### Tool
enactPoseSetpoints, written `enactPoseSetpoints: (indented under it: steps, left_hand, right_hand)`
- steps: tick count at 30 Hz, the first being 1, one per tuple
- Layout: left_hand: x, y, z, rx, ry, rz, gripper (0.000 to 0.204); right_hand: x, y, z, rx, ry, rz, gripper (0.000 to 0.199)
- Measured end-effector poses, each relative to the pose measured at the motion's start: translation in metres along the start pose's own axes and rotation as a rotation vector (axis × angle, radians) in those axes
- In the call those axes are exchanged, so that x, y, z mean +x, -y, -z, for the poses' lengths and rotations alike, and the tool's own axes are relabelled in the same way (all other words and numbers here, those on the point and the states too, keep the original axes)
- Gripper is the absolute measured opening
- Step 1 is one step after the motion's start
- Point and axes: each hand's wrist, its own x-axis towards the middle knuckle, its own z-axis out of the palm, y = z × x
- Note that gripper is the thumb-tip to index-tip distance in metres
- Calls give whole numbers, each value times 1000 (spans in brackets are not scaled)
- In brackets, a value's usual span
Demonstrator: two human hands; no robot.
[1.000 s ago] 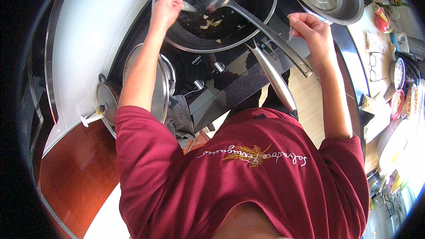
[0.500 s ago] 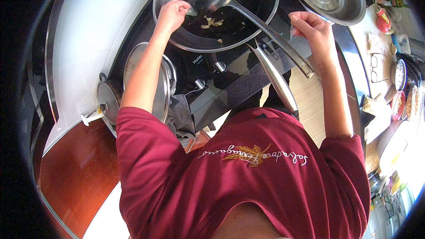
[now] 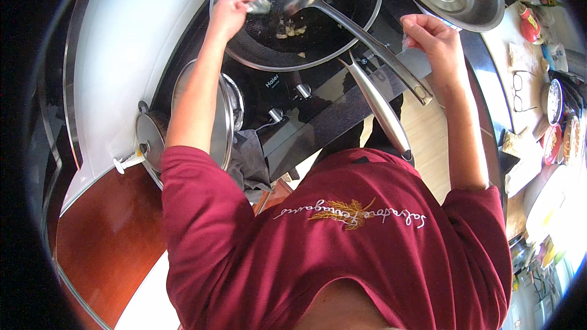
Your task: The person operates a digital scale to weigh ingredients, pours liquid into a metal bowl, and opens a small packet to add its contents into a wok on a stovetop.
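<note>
My left hand [image 3: 227,19] is over the left side of a dark wok [image 3: 257,40], its fingers closed on a small clear plastic packet [image 3: 260,4], tipped toward the pan and slightly blurred. Pale food bits [image 3: 292,29] lie on the wok's bottom. A metal spatula [image 3: 361,32] leans in the wok, its long handle hanging over the near right rim. To the right of the wok, my right hand [image 3: 433,40] is raised in a pinch. A tiny translucent scrap [image 3: 406,41] shows at its fingertips. The wok's steel handle [image 3: 380,110] points toward my body.
A steel basin [image 3: 480,3] stands right of the wok. Left of the stove are a glass lid [image 3: 186,82], a small lidded pot [image 3: 148,131] and a grey cloth [image 3: 247,168]. Glasses [image 3: 518,95] and several dishes crowd the right counter.
The packet in my left hand has tilted and shows more beyond my fingers; that hand moved slightly up and left. More pale bits show in the wok. My right hand has barely moved.
</note>
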Motion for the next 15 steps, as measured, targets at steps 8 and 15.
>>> enactPoseSetpoints:
  steps: [8, 15]
  left_hand:
    - [-7, 13, -9, 91, 70, -68, 25]
    - [8, 7, -9, 150, 108, 172, 27]
  right_hand:
    - [3, -2, 4, 0, -21, -30, 21]
    - [0, 1, 4, -59, -53, -32, 21]
